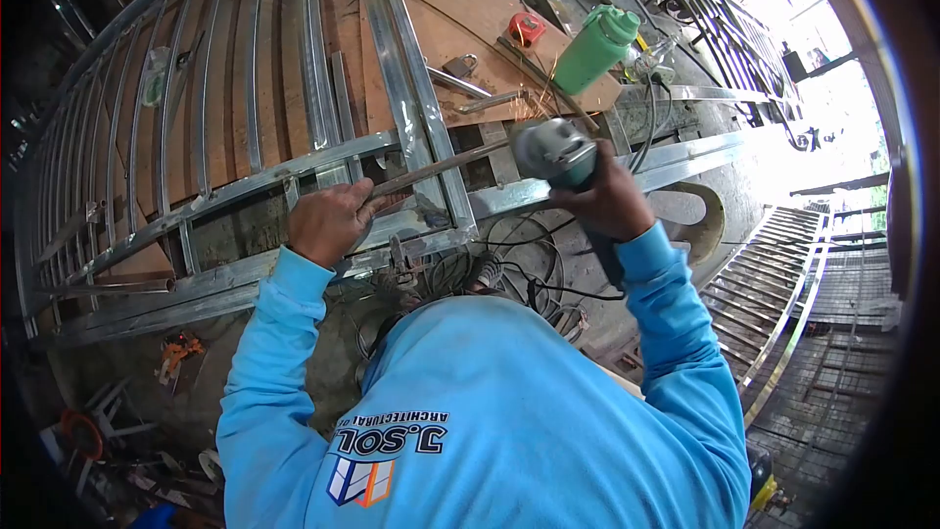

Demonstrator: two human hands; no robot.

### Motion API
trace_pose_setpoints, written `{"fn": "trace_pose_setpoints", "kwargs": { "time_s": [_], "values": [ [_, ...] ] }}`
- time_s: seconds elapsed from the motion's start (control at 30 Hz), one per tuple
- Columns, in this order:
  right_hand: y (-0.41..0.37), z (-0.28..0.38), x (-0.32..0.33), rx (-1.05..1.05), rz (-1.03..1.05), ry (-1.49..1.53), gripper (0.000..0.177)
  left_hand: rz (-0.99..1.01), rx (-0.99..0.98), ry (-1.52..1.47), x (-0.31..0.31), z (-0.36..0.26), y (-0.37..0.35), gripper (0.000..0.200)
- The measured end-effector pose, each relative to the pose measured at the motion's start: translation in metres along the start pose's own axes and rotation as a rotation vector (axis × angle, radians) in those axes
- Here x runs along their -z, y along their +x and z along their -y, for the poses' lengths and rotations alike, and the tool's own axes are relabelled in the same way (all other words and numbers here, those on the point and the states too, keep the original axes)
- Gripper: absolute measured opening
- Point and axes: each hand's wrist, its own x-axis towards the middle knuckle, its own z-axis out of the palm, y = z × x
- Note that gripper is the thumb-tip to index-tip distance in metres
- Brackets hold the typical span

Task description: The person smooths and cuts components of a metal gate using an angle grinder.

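My right hand (609, 198) is wrapped round an angle grinder (560, 153), whose disc end meets the far end of a thin metal bar (441, 167). Sparks (524, 103) fly up and away from that contact. The near end of the bar is gripped in my left hand (331, 222), fingers closed over it. Beneath the bar lies a welded frame of shiny metal tubes (323, 155), with the bar crossing over its corner. The grinder's disc is partly hidden by its guard and blurred.
A green bottle (594, 51), a red tape measure (527, 29) and a padlock (460, 65) stand on the wooden board (431, 24) beyond the frame. Black cables (534, 255) coil on the floor near my body. A slatted metal panel (769, 284) lies at right.
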Motion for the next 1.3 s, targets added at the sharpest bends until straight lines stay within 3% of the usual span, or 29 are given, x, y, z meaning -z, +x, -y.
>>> {"fn": "trace_pose_setpoints", "kwargs": {
  "time_s": [0.1, 0.2, 0.47, 0.57, 0.63, 0.7, 0.8, 0.83, 0.9, 0.97, 1.1, 1.3],
  "values": [
    [-0.017, 0.029, -0.037, 0.164, 0.036, -0.024, 0.086, 0.04, 0.027, 0.004, 0.007, -0.006, 0.002, 0.034],
    [-0.019, 0.055, -0.041, 0.085, 0.149, -0.064, 0.088, 0.086, 0.05, 0.047, 0.006, -0.007, 0.003, 0.037],
    [0.004, -0.014, 0.005, -0.054, -0.1, -0.065, 0.078, 0.092, 0.06, 0.016, 0.008, -0.007, 0.003, 0.036],
    [-0.002, -0.004, -0.01, 0.028, -0.019, -0.038, 0.078, 0.076, 0.054, 0.054, 0.005, -0.005, 0.003, 0.037],
    [-0.016, 0.016, -0.036, 0.249, -0.037, -0.025, 0.077, 0.082, 0.044, 0.065, 0.005, -0.006, 0.004, 0.038],
    [-0.018, 0.057, -0.037, 0.063, 0.151, 0.014, 0.079, 0.111, 0.043, 0.039, 0.009, -0.009, 0.006, 0.037],
    [-0.014, 0.051, -0.035, 0.079, 0.129, -0.05, 0.079, 0.085, 0.023, 0.052, 0.004, -0.005, 0.004, 0.037],
    [-0.012, 0.047, -0.027, -0.031, 0.149, -0.076, 0.078, 0.089, 0.034, 0.042, 0.005, -0.005, 0.004, 0.036],
    [-0.006, 0.008, -0.016, 0.105, 0.021, -0.004, 0.079, 0.094, 0.066, 0.018, 0.006, -0.006, 0.004, 0.034],
    [0.001, -0.01, -0.001, 0.081, -0.026, -0.004, 0.081, 0.061, 0.052, 0.027, 0.005, -0.007, 0.003, 0.032],
    [0.001, -0.011, -0.002, 0.066, 0.04, -0.01, 0.079, 0.027, -0.014, 0.09, 0.004, -0.005, 0.001, 0.028],
    [-0.016, 0.052, -0.029, 0.08, 0.176, 0.034, 0.082, -0.051, -0.077, 0.151, -0.001, -0.003, -0.004, 0.032]
  ]
}}
